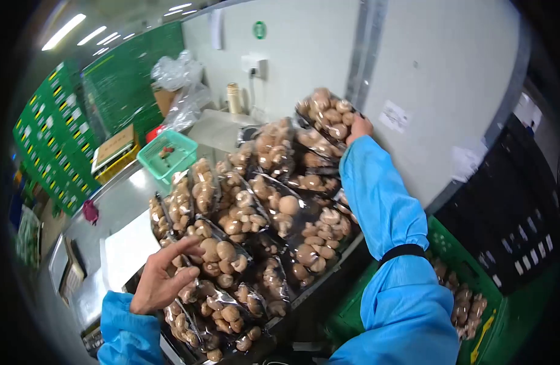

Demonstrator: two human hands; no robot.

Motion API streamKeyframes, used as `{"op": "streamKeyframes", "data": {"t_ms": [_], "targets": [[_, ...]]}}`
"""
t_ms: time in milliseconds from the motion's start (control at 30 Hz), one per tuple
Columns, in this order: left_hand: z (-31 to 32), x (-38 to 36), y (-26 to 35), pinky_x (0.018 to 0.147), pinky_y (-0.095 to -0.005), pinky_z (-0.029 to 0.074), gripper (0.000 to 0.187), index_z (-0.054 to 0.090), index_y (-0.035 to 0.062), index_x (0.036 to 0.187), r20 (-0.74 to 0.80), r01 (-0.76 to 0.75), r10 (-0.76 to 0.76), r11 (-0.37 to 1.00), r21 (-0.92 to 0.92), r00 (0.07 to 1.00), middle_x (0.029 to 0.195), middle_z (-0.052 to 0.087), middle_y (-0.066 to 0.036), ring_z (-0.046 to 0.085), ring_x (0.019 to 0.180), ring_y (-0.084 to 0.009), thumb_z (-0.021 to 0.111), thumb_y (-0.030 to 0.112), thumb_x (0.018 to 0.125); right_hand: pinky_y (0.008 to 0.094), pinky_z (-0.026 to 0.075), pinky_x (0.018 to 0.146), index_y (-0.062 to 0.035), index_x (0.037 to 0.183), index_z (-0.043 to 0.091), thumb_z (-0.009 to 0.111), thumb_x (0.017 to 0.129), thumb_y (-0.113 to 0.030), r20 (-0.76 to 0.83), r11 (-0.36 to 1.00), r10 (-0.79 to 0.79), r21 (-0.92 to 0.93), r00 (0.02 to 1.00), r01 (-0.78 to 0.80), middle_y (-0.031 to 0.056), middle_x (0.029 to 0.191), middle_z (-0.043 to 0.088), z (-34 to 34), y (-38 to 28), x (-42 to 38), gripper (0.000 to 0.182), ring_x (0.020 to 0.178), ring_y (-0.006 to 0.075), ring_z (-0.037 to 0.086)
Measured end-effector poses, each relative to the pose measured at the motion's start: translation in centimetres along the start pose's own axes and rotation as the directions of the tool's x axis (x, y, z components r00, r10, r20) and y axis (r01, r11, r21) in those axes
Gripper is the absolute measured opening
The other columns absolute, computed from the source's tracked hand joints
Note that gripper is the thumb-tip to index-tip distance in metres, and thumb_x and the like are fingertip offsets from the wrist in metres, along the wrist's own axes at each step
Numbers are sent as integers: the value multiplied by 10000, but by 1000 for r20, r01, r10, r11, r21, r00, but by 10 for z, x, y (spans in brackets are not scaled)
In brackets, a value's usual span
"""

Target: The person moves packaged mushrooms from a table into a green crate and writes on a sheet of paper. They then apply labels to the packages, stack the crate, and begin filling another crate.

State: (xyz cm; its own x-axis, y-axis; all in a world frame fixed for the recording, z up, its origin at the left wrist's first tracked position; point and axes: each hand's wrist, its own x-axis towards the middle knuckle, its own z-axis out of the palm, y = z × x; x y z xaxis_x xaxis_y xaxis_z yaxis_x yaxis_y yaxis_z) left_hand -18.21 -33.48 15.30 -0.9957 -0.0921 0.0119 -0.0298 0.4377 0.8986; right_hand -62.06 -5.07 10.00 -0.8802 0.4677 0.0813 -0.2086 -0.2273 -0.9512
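Many wrapped packs of brown mushrooms (240,216) lie heaped side by side in front of me, in clear film over black trays. At the far right of the heap, my right hand (359,126) grips the edge of one mushroom pack (324,112), which sits on top of other packs; some of its fingers are hidden behind the pack. My left hand (165,277) hovers at the near left side of the heap, thumb and fingers apart, close to a pack there. Nothing is held in it. Both arms wear blue sleeves.
A teal basket (192,148) with a few small bits stands behind the heap on the metal table (131,198). Green crates (58,137) are stacked at left. A green crate (496,292) of loose mushrooms (468,307) stands low at right. A pale wall (304,48) closes off the back.
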Motion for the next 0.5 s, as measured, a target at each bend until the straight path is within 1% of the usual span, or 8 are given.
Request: {"op": "streamKeyframes", "data": {"t_ms": [33, 67, 133, 200, 300, 367, 433, 500], "targets": [[7, 16, -2, 964, -349, 395, 547, 468, 14, 1289, 50, -184, 180, 978, 96, 982, 1092, 622, -111, 559, 1061, -198, 657, 189, 806, 399, 473, 795, -25, 1102, 607, 539, 864, -239, 40, 1000, -12, -17, 999, 13, 141, 1054, 621, -20, -24, -15, 327, 946, 278, 599], [24, 30, -1, 997, -361, 356, 620, 410, 27, 1338, 72, -116, 126, 985, -126, 989, 1174, 581, -118, 529, 1117, -218, 649, 275, 823, 400, 484, 835, -15, 1104, 580, 508, 883, -203, 84, 933, 84, 344, 993, -108, 137, 1092, 600, -36, -36, -21, 299, 970, 274, 598], [72, 66, 19, 958, -350, 385, 676, 352, 28, 1371, 63, -207, 239, 923, -326, 969, 1231, 529, -110, 509, 1123, -216, 615, 368, 849, 410, 472, 913, -4, 1112, 539, 496, 909, -193, 323, 815, 92, 520, 942, -258, 122, 1115, 588, -103, -65, -44, 281, 1000, 261, 589], [133, 98, 37, 960, -362, 376, 699, 263, 81, 1419, 156, -166, 289, 831, -531, 945, 1367, 404, -114, 445, 1199, -239, 506, 474, 894, 440, 483, 882, -41, 1113, 528, 510, 913, -232, 252, 828, 131, 503, 959, -246, 95, 1078, 594, -191, -66, -80, 277, 984, 244, 587], [249, 118, 75, 977, -445, 355, 609, 285, 169, 1410, 388, 144, 276, 624, -768, 879, 1372, 404, -103, 412, 1227, -263, 342, 548, 937, 442, 477, 893, -104, 1192, 480, 513, 925, -233, 280, 810, 142, 519, 949, -274, 71, 1146, 564, -327, -88, -183, 298, 1064, 227, 554], [330, 104, 99, 975, -431, 375, 586, 289, 123, 1398, 511, 304, 309, 526, -794, 802, 1322, 435, -114, 454, 1178, -263, 376, 489, 948, 316, 473, 799, -107, 1178, 506, 569, 890, -168, 134, 771, 281, 559, 950, -306, 52, 1064, 574, -397, -114, -254, 301, 969, 149, 553], [405, 71, 124, 961, -387, 411, 550, 354, 41, 1353, 602, 388, 313, 533, -752, 735, 1216, 505, -115, 525, 1089, -241, 422, 414, 955, 260, 490, 703, -89, 1273, 455, 555, 894, -149, -27, 968, 249, 22, 968, -249, 65, 1088, 565, -485, -113, -311, 396, 893, 129, 579], [471, 37, 143, 921, -348, 432, 470, 479, -17, 1230, 695, 435, 384, 570, -697, 608, 1091, 555, -75, 535, 1030, -178, 412, 368, 969, 282, 488, 789, -68, 1333, 407, 554, 881, -94, 34, 949, 264, 170, 964, -266, 75, 1155, 556, -554, -151, -341, 476, 1032, 134, 553]]}}
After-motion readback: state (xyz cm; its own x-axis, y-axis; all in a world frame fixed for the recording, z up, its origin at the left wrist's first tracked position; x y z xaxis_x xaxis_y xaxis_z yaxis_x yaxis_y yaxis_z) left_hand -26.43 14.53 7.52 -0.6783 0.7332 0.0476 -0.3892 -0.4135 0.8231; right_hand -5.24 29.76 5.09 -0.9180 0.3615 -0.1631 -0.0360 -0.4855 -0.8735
